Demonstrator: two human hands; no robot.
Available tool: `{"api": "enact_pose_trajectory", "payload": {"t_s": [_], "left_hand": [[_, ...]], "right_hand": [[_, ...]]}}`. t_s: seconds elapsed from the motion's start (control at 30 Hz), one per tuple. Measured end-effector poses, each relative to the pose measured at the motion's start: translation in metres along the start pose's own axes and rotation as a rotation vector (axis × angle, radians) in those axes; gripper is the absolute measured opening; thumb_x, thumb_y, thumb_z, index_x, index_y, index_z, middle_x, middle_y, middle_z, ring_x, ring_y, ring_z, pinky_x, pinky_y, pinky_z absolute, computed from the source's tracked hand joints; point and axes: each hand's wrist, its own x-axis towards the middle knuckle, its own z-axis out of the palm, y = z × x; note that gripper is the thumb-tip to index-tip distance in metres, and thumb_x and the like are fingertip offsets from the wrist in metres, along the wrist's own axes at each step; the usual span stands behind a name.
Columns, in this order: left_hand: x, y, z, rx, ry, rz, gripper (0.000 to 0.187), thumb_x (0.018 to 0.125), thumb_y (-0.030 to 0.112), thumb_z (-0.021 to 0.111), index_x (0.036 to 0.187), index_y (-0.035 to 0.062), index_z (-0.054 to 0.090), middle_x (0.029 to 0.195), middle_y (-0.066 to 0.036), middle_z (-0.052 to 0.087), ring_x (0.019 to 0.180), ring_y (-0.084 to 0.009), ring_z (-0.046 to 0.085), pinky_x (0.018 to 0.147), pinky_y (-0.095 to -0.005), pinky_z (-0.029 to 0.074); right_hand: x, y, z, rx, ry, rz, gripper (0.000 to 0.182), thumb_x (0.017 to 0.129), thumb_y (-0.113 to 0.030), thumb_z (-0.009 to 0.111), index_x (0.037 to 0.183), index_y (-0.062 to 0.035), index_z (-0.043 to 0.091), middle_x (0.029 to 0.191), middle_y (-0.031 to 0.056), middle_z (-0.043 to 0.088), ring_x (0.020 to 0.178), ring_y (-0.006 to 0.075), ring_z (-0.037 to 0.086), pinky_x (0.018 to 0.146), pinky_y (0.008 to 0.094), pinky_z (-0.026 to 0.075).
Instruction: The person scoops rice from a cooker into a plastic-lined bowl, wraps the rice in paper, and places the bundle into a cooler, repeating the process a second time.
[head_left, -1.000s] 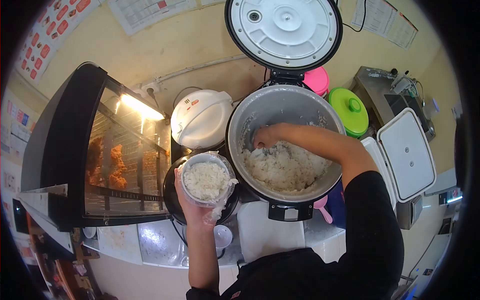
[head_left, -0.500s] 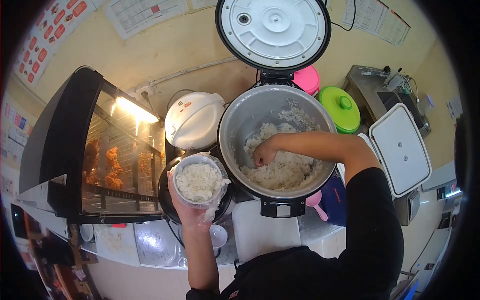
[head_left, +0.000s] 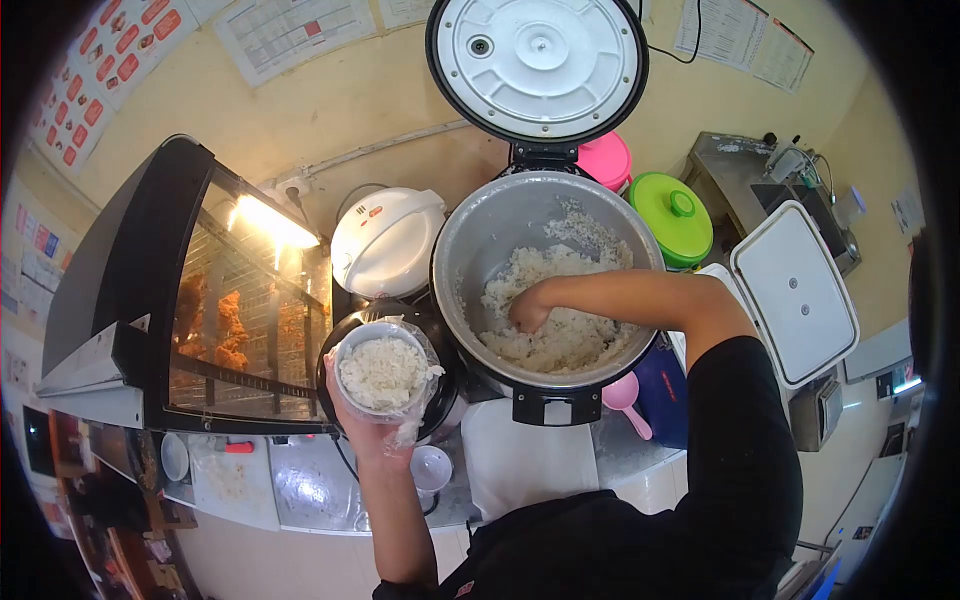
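My left hand [head_left: 375, 438] is wrapped round a small white bowl [head_left: 372, 331] from below. Cooked rice [head_left: 382, 374] is heaped in it, and clear plastic [head_left: 428, 352] hangs loosely about its rim. Down inside the large open rice cooker [head_left: 470, 215], my right hand [head_left: 530, 308] is closed with its fingers curled low at the rice [head_left: 560, 340]. Its fingertips and whatever they may hold are hidden. More rice sticks to the pot's far inner wall.
A glass warming cabinet [head_left: 250, 330] with fried food stands left, beside a white lidded cooker [head_left: 388, 243]. Behind the pot rises its raised lid [head_left: 542, 65]. A lime-lidded container [head_left: 670, 220], a pink ladle [head_left: 624, 395] and an open white cooler lid [head_left: 795, 295] are on the right.
The view has shifted slightly. My left hand and the bowl sit a little lower and further left. My right hand stays in the pot, its fingers now turned more out of sight.
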Motion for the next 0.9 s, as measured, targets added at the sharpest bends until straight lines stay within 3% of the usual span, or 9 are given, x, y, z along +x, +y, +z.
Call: {"api": "enact_pose_trajectory", "payload": {"t_s": [0.2,0.4,0.6,0.7,0.9], "left_hand": [[0.001,-0.003,0.002,-0.044,0.005,-0.008,0.051,0.1,0.053,0.046,0.13,0.0122,0.057,0.124,-0.009,0.064,0.111,-0.0282,0.065,0.085,-0.0483,0.06],[0.002,-0.003,0.003,-0.034,-0.007,-0.014,0.051,0.1,0.054,0.046,0.128,0.012,0.057,0.122,-0.009,0.065,0.109,-0.0283,0.066,0.084,-0.0482,0.06],[-0.001,-0.004,0.007,-0.001,-0.014,-0.012,0.05,0.1,0.053,0.046,0.127,0.0122,0.058,0.121,-0.009,0.065,0.109,-0.0274,0.066,0.085,-0.0472,0.06],[0.002,-0.005,0.013,-0.003,-0.057,-0.024,0.051,0.101,0.053,0.044,0.128,0.0114,0.057,0.122,-0.01,0.065,0.11,-0.0272,0.065,0.088,-0.047,0.058],[0.009,-0.026,0.042,0.049,-0.177,-0.104,0.058,0.102,0.053,0.039,0.134,0.0071,0.053,0.129,-0.011,0.061,0.117,-0.0271,0.061,0.101,-0.0452,0.049]], "right_hand": [[-0.006,0.019,-0.003,0.116,0.195,-0.156,0.028,0.084,-0.018,0.054,0.099,-0.0042,0.073,0.099,0.0143,0.072,0.092,0.0325,0.065,0.081,0.0422,0.049],[0.013,0.026,0.019,0.054,0.69,-0.314,0.009,0.079,-0.013,0.06,0.081,-0.005,0.065,0.08,0.0149,0.065,0.078,0.0332,0.061,0.069,0.0458,0.044],[-0.02,0.027,-0.002,0.157,0.367,-0.389,0.016,0.088,-0.018,0.059,0.088,-0.003,0.065,0.083,0.0172,0.067,0.078,0.0318,0.064,0.072,0.0425,0.047],[-0.059,0.028,-0.013,0.295,0.43,-0.405,0.018,0.091,-0.017,0.057,0.093,-0.0023,0.066,0.085,0.0177,0.069,0.08,0.0297,0.066,0.074,0.0406,0.049],[-0.182,0.028,-0.066,0.291,0.599,-0.216,0.021,0.092,-0.019,0.055,0.096,-0.0018,0.067,0.09,0.0156,0.071,0.082,0.0292,0.066,0.075,0.0405,0.049]]}}
